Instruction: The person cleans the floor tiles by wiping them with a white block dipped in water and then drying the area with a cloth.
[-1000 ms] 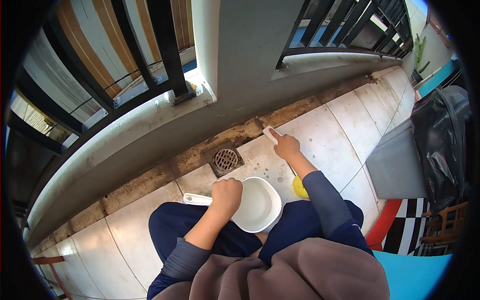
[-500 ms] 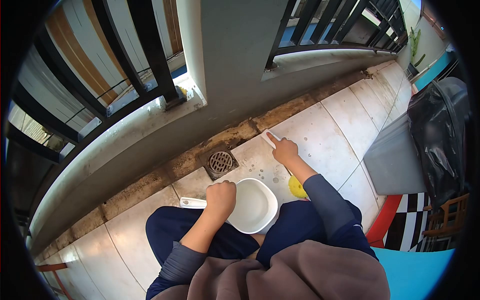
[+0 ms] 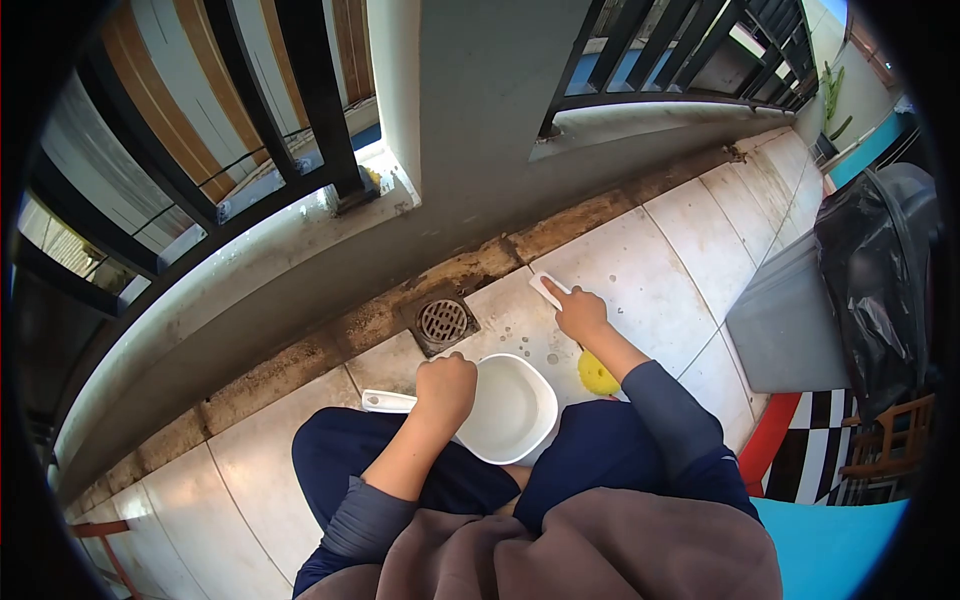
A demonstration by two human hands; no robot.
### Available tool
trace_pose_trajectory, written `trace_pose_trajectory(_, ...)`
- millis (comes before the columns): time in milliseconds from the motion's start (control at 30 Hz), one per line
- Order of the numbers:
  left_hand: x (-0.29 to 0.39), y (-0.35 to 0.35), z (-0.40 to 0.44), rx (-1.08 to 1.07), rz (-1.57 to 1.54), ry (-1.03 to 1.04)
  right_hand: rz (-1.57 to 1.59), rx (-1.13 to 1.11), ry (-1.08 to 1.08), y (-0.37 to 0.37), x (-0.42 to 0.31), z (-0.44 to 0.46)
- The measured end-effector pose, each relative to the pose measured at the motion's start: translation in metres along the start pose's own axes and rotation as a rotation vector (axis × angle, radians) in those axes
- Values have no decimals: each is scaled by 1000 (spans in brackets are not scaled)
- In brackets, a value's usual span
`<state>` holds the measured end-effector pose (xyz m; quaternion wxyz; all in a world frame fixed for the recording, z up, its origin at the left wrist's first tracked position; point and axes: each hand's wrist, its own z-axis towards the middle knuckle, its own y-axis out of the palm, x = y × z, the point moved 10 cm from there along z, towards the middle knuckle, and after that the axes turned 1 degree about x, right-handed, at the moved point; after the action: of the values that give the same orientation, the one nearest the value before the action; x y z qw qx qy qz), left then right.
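1 white block (image 3: 542,293), small, on the tiled floor (image 3: 660,295), near the stained strip (image 3: 425,283) at the foot of the wall (image 3: 480,130). Pressed against the tile, by appearance; underside hidden. Presumably light and fairly stiff, perhaps slippery when wet. Best taken by the long sides, with the index finger flat along the top.

1 right hand (image 3: 581,312): fingers closed about the white block, index finger extended over the upper face. Exact placing of the thumb — cannot tell.

1 white dipper (image 3: 510,410), between the knees, opening upward. Pale inside; water likely, though hard to confirm. Judged rigid and thin-walled, light in itself, heavier with any contents and ready to spill if tilted. Best held by the handle, close to the bowl, and kept level.

1 left hand (image 3: 447,388): fingers clenched around the dipper handle beside the bowl, with the handle's end jutting out to the left.

1 yellow piece (image 3: 598,373), rounded and pitted with holes, on the tile below the right forearm. Probably soft; not in either hand.

1 round drain grate (image 3: 443,321), set in a square recess — beyond the dipper, well apart from the yellow piece.

1 grey bin (image 3: 780,325) with black bag (image 3: 868,285), off to the right.
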<state>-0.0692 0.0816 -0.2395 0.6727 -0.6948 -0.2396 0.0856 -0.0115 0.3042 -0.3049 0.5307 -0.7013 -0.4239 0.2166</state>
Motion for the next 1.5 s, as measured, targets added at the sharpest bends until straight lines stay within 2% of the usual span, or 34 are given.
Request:
trace_pose_trajectory(133,-5,1,-2,-41,-73,-19,20,67,-24,-5,-6,31)
trace_pose_trajectory(267,-9,-1,-4,-79,-173,-55,22,-38,-13,2,0,-5)
trace_pose_trajectory(433,0,-4,0,23,-130,36,-5,-149,-16,8,8,-40)
trace_pose_trajectory(733,8,-4,-2,75,-161,17,73,41,-10,4,1,18)
trace_pose_trajectory(867,10,-2,0,68,-158,-5,37,-73,-38,16,13,-20)
trace_pose_trajectory(1000,12,1,5,26,-180,16,13,-117,-61,19,22,-45)
trace_pose_trajectory(1267,4,-9,1,-82,-268,19,35,36,-57,5,4,25)
trace_pose_trajectory(1500,8,14,-5,-198,-261,62,-8,-89,-181,8,-15,-52)
